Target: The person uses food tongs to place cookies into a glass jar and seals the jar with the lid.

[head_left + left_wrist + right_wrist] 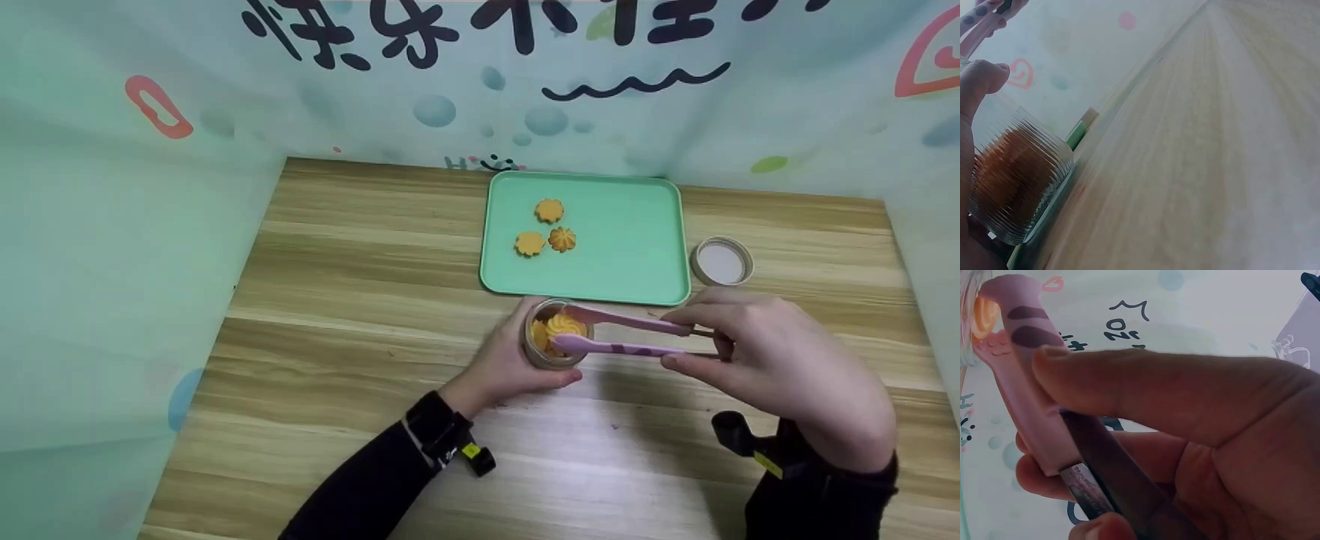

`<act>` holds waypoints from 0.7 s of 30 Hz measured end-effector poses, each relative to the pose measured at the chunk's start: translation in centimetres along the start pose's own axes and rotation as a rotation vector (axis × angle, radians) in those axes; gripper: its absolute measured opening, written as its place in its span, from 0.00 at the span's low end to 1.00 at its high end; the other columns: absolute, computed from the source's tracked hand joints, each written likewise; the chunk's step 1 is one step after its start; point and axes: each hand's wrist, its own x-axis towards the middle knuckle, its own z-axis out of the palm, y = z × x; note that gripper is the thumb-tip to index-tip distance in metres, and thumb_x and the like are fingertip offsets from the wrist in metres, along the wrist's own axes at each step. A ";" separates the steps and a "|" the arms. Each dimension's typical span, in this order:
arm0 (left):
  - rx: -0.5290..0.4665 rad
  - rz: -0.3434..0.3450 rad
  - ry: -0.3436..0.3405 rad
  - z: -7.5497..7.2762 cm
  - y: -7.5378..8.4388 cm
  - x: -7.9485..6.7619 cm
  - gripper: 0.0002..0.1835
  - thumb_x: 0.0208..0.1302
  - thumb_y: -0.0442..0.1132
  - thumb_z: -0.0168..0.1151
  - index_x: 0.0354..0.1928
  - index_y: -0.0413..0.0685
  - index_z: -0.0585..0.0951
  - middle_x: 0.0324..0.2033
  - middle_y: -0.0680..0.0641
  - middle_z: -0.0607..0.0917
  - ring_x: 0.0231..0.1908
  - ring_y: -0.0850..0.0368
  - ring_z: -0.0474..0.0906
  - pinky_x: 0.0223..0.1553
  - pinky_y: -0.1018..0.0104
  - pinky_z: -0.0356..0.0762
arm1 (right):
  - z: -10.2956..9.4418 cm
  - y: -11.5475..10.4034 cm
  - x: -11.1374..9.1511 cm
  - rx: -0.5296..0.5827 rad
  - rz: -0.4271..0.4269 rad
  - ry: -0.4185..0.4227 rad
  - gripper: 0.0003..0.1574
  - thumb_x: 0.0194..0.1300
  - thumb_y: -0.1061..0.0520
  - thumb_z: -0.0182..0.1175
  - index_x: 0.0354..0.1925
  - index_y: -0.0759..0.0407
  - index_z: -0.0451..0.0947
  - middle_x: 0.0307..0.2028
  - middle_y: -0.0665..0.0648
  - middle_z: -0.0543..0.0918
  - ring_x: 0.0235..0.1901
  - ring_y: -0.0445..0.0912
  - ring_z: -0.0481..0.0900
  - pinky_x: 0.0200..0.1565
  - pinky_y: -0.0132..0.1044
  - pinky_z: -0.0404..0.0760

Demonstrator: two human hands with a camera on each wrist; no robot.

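Note:
My left hand (501, 361) grips a clear ribbed jar (1053, 163) around its side, thumb near the rim. Inside the jar, swirled yellow cookies (566, 325) show through the open mouth. My right hand (765, 352) holds pink paw-tipped tongs (626, 349) between thumb and fingers. The tongs' two tips stand apart at the jar's mouth, overlapping the cookies in the head view. In the right wrist view, the thumb presses one pink arm (1030, 332) of the tongs while fingers support the other from behind.
Beyond the jar lies a green tray (622, 240) bearing three flower-shaped cookies (562, 239) on its left half. A round lid (722, 261) rests upturned to the right of the tray. The wooden table (360, 300) is bounded by a printed cloth backdrop (480, 112).

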 end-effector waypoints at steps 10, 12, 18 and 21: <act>0.018 -0.005 0.006 0.0 0.1 -0.1 0.50 0.43 0.55 0.89 0.69 0.75 0.70 0.61 0.61 0.82 0.60 0.63 0.81 0.64 0.62 0.83 | 0.2 -0.2 0.1 -0.009 0.018 -0.023 0.21 0.59 0.52 0.81 0.51 0.47 0.90 0.40 0.41 0.87 0.26 0.29 0.70 0.28 0.24 0.71; 0.015 0.000 0.005 0.0 0.1 -0.1 0.50 0.43 0.54 0.89 0.69 0.74 0.70 0.61 0.61 0.83 0.60 0.62 0.81 0.64 0.62 0.83 | 0.3 -0.2 0.1 -0.011 0.027 -0.028 0.22 0.58 0.51 0.81 0.51 0.47 0.90 0.39 0.41 0.86 0.26 0.29 0.69 0.28 0.25 0.71; 0.008 0.015 -0.004 0.0 -0.1 0.0 0.50 0.45 0.54 0.89 0.70 0.74 0.69 0.61 0.60 0.82 0.60 0.62 0.81 0.65 0.64 0.83 | 0.4 -0.3 -0.1 -0.021 0.042 -0.019 0.21 0.57 0.50 0.81 0.49 0.47 0.89 0.38 0.42 0.85 0.26 0.29 0.69 0.28 0.25 0.71; 0.012 0.015 -0.005 0.0 -0.2 -0.1 0.50 0.45 0.55 0.89 0.70 0.75 0.69 0.61 0.61 0.82 0.61 0.63 0.81 0.65 0.64 0.83 | 0.3 -0.3 -0.2 -0.027 0.042 -0.012 0.21 0.56 0.50 0.82 0.48 0.46 0.89 0.38 0.42 0.85 0.27 0.29 0.70 0.28 0.24 0.72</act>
